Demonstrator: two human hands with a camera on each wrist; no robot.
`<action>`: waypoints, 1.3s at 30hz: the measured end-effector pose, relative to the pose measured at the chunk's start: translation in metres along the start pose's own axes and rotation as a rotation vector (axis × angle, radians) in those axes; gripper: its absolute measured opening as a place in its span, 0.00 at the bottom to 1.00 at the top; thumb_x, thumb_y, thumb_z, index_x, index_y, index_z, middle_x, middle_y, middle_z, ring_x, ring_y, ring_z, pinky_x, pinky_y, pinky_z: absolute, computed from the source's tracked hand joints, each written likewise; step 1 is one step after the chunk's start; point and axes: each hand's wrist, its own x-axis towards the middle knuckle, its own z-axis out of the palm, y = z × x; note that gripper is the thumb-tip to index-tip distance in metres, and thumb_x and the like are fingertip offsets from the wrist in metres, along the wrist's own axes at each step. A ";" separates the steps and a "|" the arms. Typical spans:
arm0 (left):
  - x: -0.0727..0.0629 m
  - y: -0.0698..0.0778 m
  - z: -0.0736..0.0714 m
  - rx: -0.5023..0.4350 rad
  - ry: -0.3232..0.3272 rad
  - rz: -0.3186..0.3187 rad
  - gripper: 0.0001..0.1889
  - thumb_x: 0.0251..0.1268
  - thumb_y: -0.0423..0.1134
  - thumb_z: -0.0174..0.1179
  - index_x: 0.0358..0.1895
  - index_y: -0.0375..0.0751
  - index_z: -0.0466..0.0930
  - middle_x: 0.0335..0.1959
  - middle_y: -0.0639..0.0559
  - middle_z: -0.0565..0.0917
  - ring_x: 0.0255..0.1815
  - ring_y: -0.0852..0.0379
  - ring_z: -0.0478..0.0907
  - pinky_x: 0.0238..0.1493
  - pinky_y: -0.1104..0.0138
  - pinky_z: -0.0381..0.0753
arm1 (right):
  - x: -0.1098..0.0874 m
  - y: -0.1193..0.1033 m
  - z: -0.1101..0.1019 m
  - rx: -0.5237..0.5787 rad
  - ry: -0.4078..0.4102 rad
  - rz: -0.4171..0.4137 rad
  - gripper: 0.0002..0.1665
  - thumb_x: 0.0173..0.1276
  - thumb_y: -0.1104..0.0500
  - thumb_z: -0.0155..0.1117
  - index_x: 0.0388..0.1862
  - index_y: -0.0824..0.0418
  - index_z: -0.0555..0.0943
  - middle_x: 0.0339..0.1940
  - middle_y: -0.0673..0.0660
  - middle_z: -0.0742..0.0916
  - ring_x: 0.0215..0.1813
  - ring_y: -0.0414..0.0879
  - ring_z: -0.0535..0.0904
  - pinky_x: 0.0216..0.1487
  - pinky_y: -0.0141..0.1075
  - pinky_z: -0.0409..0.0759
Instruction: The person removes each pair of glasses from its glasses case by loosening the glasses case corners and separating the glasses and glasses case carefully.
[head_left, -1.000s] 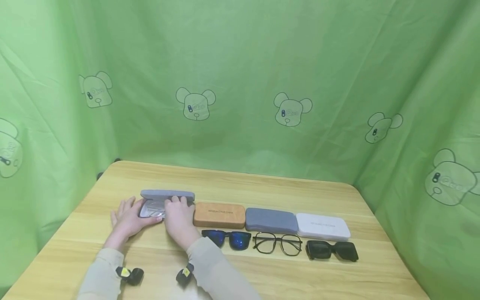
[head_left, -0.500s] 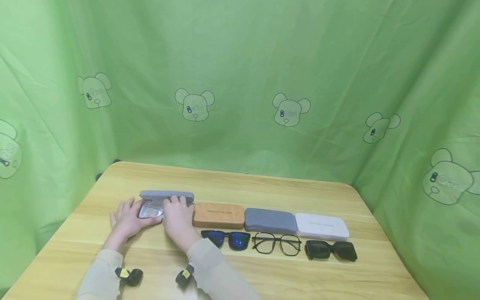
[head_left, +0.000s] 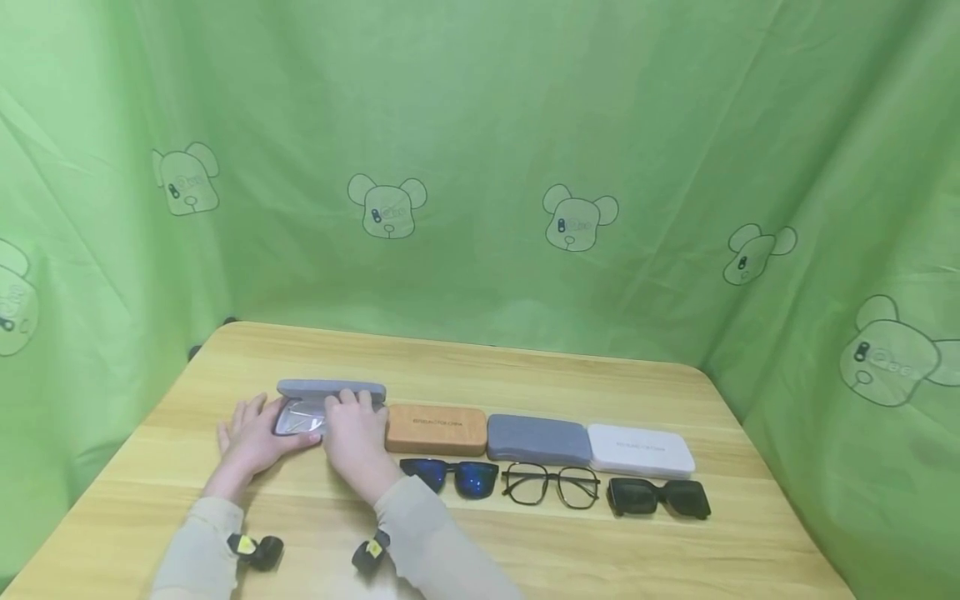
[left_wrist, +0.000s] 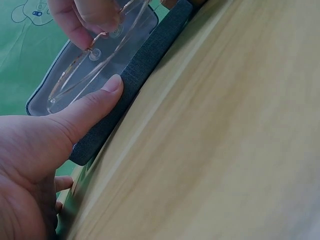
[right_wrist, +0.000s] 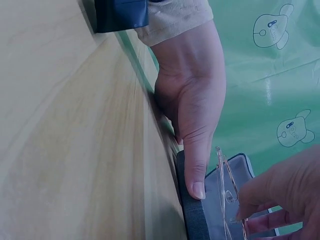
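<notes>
At the left of the table, a grey-blue glasses case (head_left: 330,389) stands with its lid up. My left hand (head_left: 258,437) holds its left end, the thumb lying along the front wall and other fingers spread at the side. A pair of thin, clear-framed glasses (left_wrist: 75,75) with folded temples is inside, over the pale lining. My right hand (head_left: 360,437) reaches into the case and pinches these glasses near the nose pads, as the left wrist view shows. In the head view this hand covers the right half of the case.
Right of the open case stand a closed brown case (head_left: 437,429), a grey-blue case (head_left: 538,439) and a white case (head_left: 641,448). Before them lie blue-lensed sunglasses (head_left: 474,480), black-framed glasses (head_left: 551,485) and black sunglasses (head_left: 660,498). A green curtain (head_left: 480,283) hangs behind the table.
Both hands keep nearly the same place at the open case. The whole head view has shifted slightly; the cases and glasses on the table have not visibly moved.
</notes>
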 end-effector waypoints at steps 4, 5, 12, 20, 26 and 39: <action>0.000 -0.001 0.000 0.001 -0.003 0.003 0.58 0.46 0.69 0.67 0.74 0.34 0.54 0.75 0.23 0.43 0.74 0.19 0.33 0.65 0.26 0.22 | -0.001 0.001 -0.002 0.007 -0.005 -0.005 0.16 0.55 0.52 0.72 0.44 0.45 0.82 0.43 0.43 0.84 0.47 0.42 0.76 0.45 0.43 0.80; 0.000 -0.001 0.000 0.000 -0.004 0.002 0.58 0.46 0.69 0.67 0.74 0.34 0.54 0.75 0.23 0.43 0.74 0.19 0.33 0.65 0.26 0.22 | -0.002 0.001 -0.003 0.010 -0.006 -0.006 0.17 0.55 0.52 0.72 0.45 0.45 0.82 0.44 0.43 0.84 0.47 0.42 0.76 0.45 0.43 0.80; 0.001 -0.002 0.000 0.006 -0.008 0.008 0.59 0.46 0.70 0.66 0.74 0.34 0.54 0.75 0.23 0.42 0.74 0.19 0.32 0.65 0.26 0.21 | -0.006 0.003 -0.010 0.030 -0.002 -0.022 0.18 0.56 0.52 0.72 0.47 0.45 0.83 0.45 0.44 0.84 0.49 0.43 0.76 0.47 0.45 0.81; 0.001 -0.003 -0.001 0.021 -0.010 0.011 0.59 0.47 0.70 0.65 0.74 0.33 0.53 0.75 0.23 0.42 0.73 0.19 0.32 0.65 0.26 0.23 | -0.011 0.005 -0.016 0.045 0.024 -0.034 0.18 0.56 0.52 0.71 0.47 0.45 0.82 0.45 0.44 0.84 0.49 0.43 0.76 0.47 0.45 0.80; 0.000 -0.002 0.000 0.027 0.002 0.020 0.58 0.47 0.70 0.65 0.74 0.35 0.54 0.75 0.24 0.44 0.74 0.19 0.33 0.65 0.25 0.24 | -0.016 0.006 -0.021 0.065 0.032 -0.042 0.18 0.56 0.53 0.71 0.47 0.46 0.83 0.45 0.44 0.84 0.49 0.43 0.76 0.49 0.46 0.80; -0.001 -0.003 -0.003 0.023 -0.016 0.012 0.52 0.51 0.61 0.67 0.74 0.35 0.55 0.75 0.24 0.42 0.73 0.19 0.31 0.66 0.27 0.21 | -0.032 0.012 -0.030 0.099 0.027 -0.100 0.15 0.57 0.54 0.70 0.45 0.47 0.82 0.45 0.44 0.84 0.48 0.42 0.75 0.46 0.38 0.75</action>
